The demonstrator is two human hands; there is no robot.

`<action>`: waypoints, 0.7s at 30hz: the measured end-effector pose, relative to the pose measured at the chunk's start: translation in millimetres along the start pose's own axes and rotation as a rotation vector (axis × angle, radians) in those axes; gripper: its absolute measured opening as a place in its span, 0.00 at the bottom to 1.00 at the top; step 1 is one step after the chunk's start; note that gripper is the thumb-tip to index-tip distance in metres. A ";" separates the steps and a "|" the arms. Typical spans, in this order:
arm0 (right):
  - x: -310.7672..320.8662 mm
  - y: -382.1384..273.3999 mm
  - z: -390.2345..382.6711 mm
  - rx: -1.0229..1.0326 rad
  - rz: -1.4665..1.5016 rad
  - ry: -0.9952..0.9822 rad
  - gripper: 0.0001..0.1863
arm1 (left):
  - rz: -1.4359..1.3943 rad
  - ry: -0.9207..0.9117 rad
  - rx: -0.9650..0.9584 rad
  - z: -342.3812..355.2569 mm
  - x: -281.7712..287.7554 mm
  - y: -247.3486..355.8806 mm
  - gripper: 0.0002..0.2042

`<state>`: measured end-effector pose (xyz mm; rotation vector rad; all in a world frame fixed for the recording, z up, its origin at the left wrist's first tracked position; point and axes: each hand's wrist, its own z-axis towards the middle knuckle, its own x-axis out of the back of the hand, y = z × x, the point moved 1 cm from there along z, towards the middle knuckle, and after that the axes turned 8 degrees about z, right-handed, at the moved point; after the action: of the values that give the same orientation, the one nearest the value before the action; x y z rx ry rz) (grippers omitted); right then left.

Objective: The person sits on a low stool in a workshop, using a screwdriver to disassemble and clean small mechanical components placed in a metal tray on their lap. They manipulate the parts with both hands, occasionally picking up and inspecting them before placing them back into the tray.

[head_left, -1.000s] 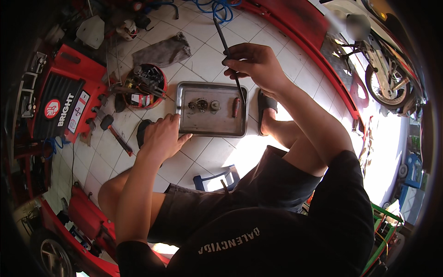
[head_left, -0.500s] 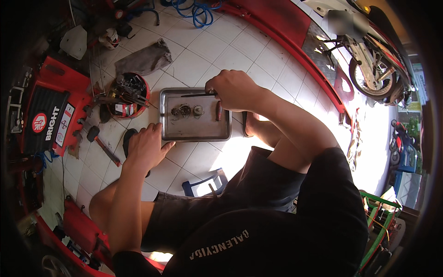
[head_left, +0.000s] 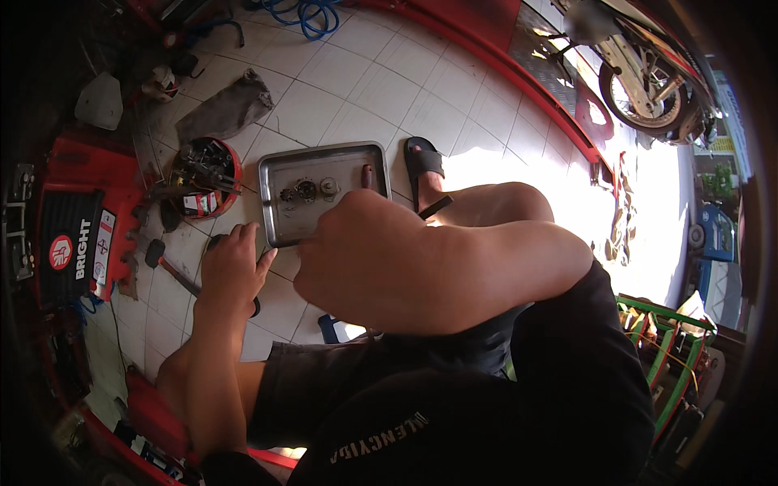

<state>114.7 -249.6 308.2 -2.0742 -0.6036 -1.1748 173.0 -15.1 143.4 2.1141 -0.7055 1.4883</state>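
It looks unfinished: 3 metal parts (head_left: 305, 191) loose in the tray (head_left: 285, 215), left hand (head_left: 230, 263) loosely spread, right hand (head_left: 348, 253) apparently clutching a dark bar (head_left: 437, 207).

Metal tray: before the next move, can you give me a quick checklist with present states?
1. Tray resting on the floor tiles: ok.
2. Small metal parts inside the tray: ok.
3. Red-handled tool inside the tray: ok.
4. Left hand touching the tray: cannot tell; it is by the near left corner.
5. Right hand gripping the dark bar: cannot tell; fingers hidden.
6. Near right corner in view: not ok; the right hand covers it.
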 end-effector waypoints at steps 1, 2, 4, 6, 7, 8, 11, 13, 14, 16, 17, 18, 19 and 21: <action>7.7 -14.6 -4.4 0.067 0.017 -0.023 0.06 | -0.014 -0.001 0.009 2.5 -4.6 -1.2 0.24; 9.3 -24.7 -6.1 0.119 0.038 -0.018 0.06 | -0.030 -0.009 0.012 3.1 -5.5 -0.5 0.23; 2.6 -36.5 -12.4 0.162 0.070 0.035 0.07 | -0.052 -0.081 0.034 8.0 7.4 14.3 0.22; -13.0 -33.8 -8.6 0.183 0.100 0.088 0.07 | -0.047 -0.114 0.026 13.7 18.1 26.8 0.22; -18.0 -26.3 2.6 0.229 0.119 0.101 0.07 | -0.043 -0.095 0.034 7.8 10.4 20.8 0.23; -23.7 -22.5 5.8 0.224 0.122 0.132 0.07 | -0.039 -0.050 0.005 11.1 8.4 14.9 0.24; -42.1 -13.1 6.6 0.171 0.142 0.167 0.07 | -0.113 -0.023 -0.026 17.2 -5.3 21.7 0.22; -49.6 -0.2 20.4 0.201 0.170 0.195 0.07 | -0.128 -0.031 0.039 8.6 -1.0 15.2 0.21; -53.3 4.0 19.6 0.173 0.163 0.201 0.07 | -0.154 -0.006 0.036 11.2 0.7 20.9 0.21; -58.4 7.7 20.5 0.134 0.151 0.217 0.07 | -0.178 0.023 0.018 18.2 5.1 24.8 0.21; -60.9 9.0 20.8 0.107 0.161 0.217 0.07 | -0.175 0.010 0.005 19.4 4.2 27.0 0.21; -60.1 9.1 22.1 0.105 0.152 0.229 0.07 | -0.149 -0.001 0.009 20.8 5.7 26.8 0.22; -60.1 13.1 22.2 0.094 0.149 0.232 0.07 | -0.124 -0.022 0.009 22.0 6.5 26.7 0.22; -56.7 11.5 22.6 0.091 0.129 0.246 0.07 | -0.071 -0.061 0.023 20.2 9.3 26.2 0.23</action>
<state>107.5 -244.4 246.7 -1.8283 -0.3928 -1.2784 173.2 -49.1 147.8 2.1860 -0.6311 1.4062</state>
